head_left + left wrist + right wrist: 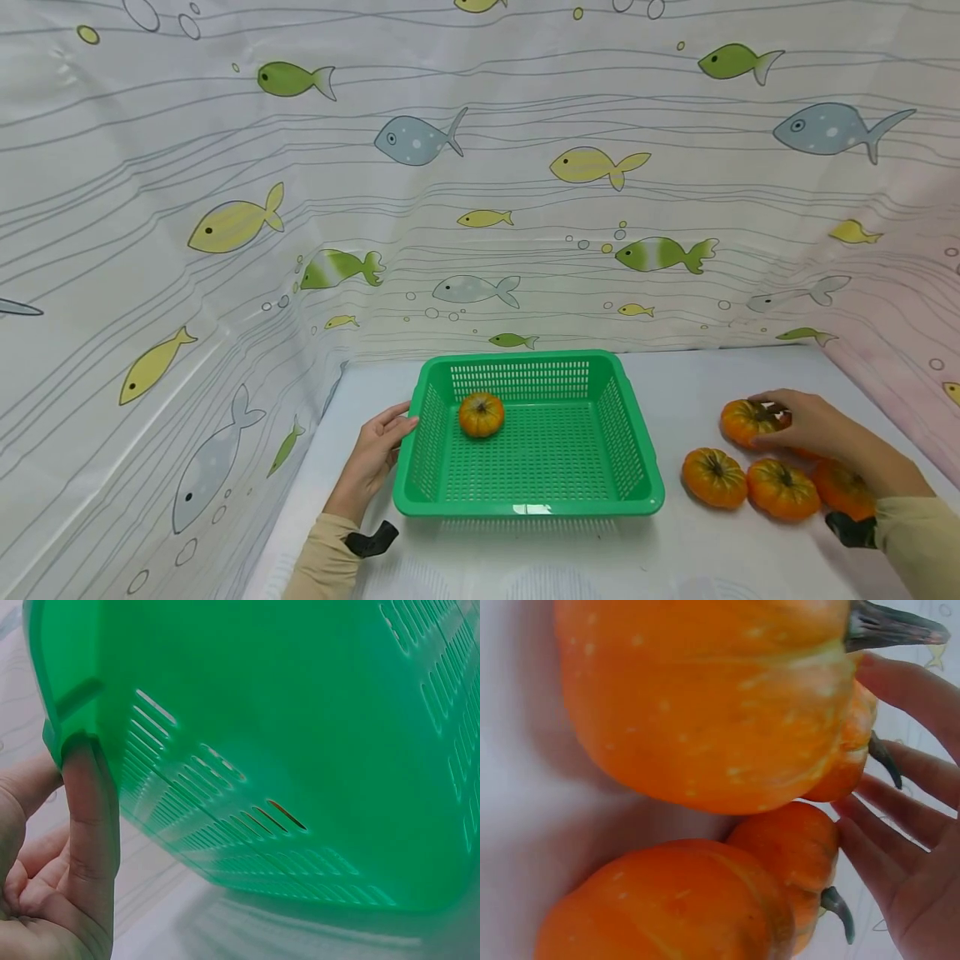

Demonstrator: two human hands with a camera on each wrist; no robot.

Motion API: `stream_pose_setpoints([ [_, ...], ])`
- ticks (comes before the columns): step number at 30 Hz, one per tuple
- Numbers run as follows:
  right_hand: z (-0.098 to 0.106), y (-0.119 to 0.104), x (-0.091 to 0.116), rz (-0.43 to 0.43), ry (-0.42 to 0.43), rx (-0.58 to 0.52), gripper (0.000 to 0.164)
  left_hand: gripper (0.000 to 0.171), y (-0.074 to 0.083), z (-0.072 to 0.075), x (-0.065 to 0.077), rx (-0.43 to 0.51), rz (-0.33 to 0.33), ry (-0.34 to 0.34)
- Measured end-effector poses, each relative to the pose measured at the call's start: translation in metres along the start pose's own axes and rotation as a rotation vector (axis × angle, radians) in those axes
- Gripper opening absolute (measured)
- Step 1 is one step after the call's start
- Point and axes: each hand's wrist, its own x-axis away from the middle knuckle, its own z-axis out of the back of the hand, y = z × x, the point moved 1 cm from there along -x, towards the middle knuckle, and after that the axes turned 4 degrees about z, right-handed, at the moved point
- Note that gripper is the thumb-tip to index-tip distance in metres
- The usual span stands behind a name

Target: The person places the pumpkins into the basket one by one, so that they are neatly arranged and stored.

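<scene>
A green plastic basket [528, 508] with slotted walls stands on the table, one orange pumpkin [481, 415] inside it. My left hand [372, 454] pinches the basket's left rim between thumb and fingers; the left wrist view shows the fingertips at that rim. Over at the right, my right hand [813, 425] reaches over the farthest loose pumpkin [742, 423], thumb on the near side and fingers spread. In the right wrist view its fingertips are right at the pumpkins [851, 746], and the fingers are only loosely bent.
Several more pumpkins sit close together nearer the table's front: one at the left [714, 477], another in the middle [783, 489], a third [843, 487] partly under the right wrist. A fish-patterned sheet [540, 250] hangs around the table's back and sides.
</scene>
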Motion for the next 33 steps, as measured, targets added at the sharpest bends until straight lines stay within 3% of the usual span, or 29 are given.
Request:
stream_pose_setpoints([
  [18, -0.010, 0.003, -0.004, 0.026, 0.038, 0.040, 0.089, 0.054, 0.001, -0.001, 0.000, 0.021, 0.004, 0.004],
  [33, -0.014, 0.005, -0.004, 0.021, 0.080, 0.003, 0.090, 0.056, 0.001, -0.002, 0.001, 0.023, -0.003, 0.001],
])
